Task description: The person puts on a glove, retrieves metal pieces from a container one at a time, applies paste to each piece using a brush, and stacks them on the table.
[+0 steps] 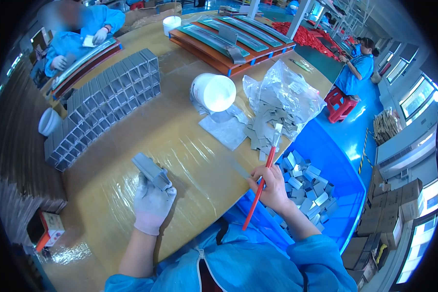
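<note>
My left hand [154,203], in a white glove, is closed around a small grey box sleeve [151,170] above the table. In my bare right hand [271,187], at the table's right edge, is a brush with a red handle [254,208]; its pale bristles point up and away from me. Just beyond the brush lies a heap of flat grey pieces [272,121], partly under a clear plastic bag [289,92]. A white tub [214,92] stands behind a grey cloth [224,130] on the table.
Grey box sleeves [109,95] are stacked in rows at the left. A blue bin [348,194] at my right holds many grey pieces. Orange boards with green frames [209,46] lie at the back. A co-worker [82,34] sits across the table.
</note>
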The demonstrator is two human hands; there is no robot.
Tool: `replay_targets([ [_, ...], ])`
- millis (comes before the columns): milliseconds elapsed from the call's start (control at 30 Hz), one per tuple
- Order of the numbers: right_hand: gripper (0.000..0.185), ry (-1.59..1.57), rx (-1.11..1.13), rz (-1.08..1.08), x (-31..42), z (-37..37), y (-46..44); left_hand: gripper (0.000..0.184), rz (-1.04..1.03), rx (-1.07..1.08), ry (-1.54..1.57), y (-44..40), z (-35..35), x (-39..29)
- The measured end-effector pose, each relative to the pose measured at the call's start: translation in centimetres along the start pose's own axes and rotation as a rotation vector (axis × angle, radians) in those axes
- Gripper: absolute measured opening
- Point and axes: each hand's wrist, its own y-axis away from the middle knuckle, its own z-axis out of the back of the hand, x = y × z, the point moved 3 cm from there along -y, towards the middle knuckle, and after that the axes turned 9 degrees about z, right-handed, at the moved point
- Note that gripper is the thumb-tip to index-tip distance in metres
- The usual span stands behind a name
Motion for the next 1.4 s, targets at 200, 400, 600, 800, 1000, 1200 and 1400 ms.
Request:
replay_targets([
  [200, 0.023, 0.084, -0.027, -0.137, 0.8, -1.3, 0.7, 0.04, -0.011, -0.002, 0.03, 0.2, -0.1, 0.0],
  [400, 0.022, 0.065, -0.05, -0.206, 1.2, -1.5, 0.3, 0.038, 0.042, 0.081, 0.064, 0.2, 0.2, -0.1],
  [600, 0.024, -0.214, -0.127, -0.306, 2.1, -1.2, -0.5, 0.036, -0.015, 0.247, -0.219, 0.2, -0.3, 0.1],
  [800, 0.029, -0.447, -0.272, -0.215, 5.6, -0.6, -4.3, 0.039, -0.02, 0.152, -0.005, 0.4, -0.2, 0.5],
  [1000, 0.035, -0.476, -0.398, 0.042, 9.2, -1.5, -7.7, 0.036, 0.072, 0.142, 0.109, 0.8, -0.7, 0.8],
  [1200, 0.038, -0.495, -0.454, 0.156, 11.0, -3.0, -9.6, 0.04, 0.159, 0.203, 0.239, 0.7, -0.7, 1.2],
  [1400, 0.039, -0.448, -0.432, 0.205, 11.5, -4.7, -10.2, 0.043, 0.186, 0.244, 0.315, 0.6, -0.8, 1.4],
])
